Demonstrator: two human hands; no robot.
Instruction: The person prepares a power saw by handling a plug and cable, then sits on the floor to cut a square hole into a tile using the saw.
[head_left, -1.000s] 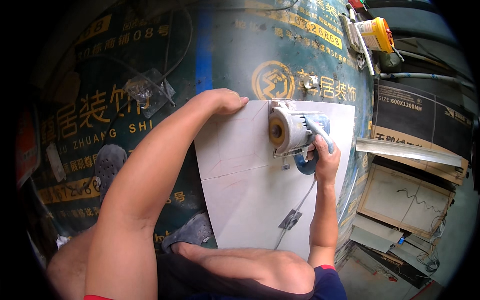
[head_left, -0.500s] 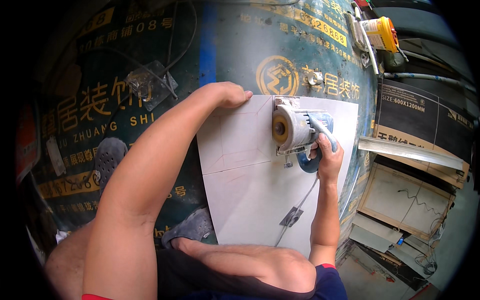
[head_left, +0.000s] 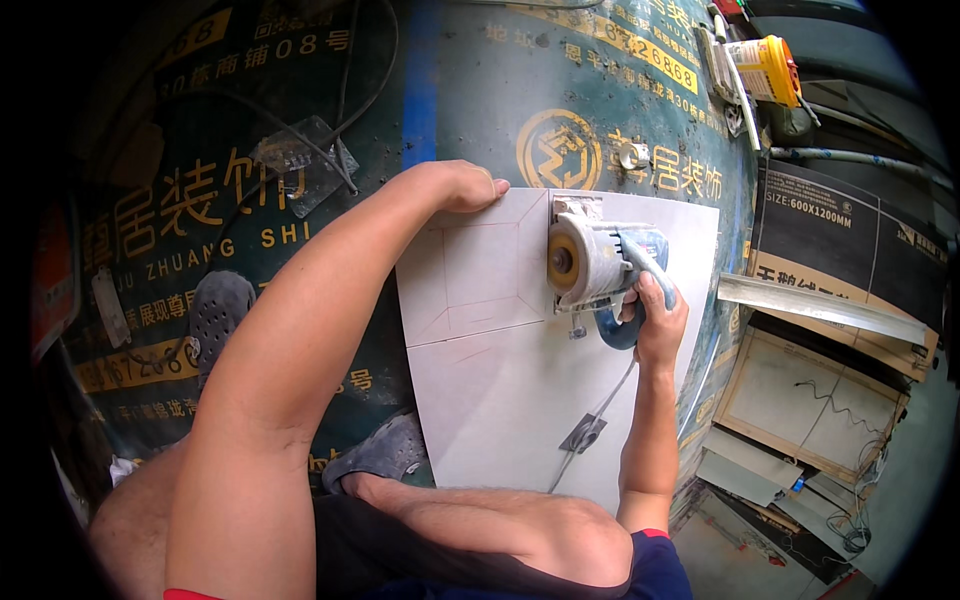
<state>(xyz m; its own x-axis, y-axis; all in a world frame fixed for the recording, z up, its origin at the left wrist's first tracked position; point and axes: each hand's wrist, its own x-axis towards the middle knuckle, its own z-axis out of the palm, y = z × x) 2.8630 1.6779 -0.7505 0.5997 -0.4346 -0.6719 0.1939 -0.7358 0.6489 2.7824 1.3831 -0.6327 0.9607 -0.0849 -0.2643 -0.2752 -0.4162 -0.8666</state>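
Note:
A large white tile [head_left: 500, 400] lies in front of me, with thin red and dark lines drawn on its far left part. My right hand [head_left: 658, 325] is closed round the blue rear handle of a handheld tile cutter [head_left: 600, 258]. The cutter rests on the tile near its far edge, and its blade is hidden under the body. At the tile's far left edge, my left hand [head_left: 468, 186] grips the rim; the thumb shows and the other fingers are mostly hidden. A grey power cord [head_left: 607, 400] with a dark square tag [head_left: 583, 434] runs from the cutter toward me across the tile.
Green printed sheeting [head_left: 330, 260] covers the floor. A black cable [head_left: 345, 100] and clear plastic packaging [head_left: 305, 165] lie at left. On the right are a metal straightedge [head_left: 820, 307], a black carton [head_left: 850, 240] and a wooden frame [head_left: 810, 395]. A yellow bucket [head_left: 765, 70] sits far right.
The view has shifted very slightly. The cutter has come a tiny bit toward me on the tile; both hands keep their hold.

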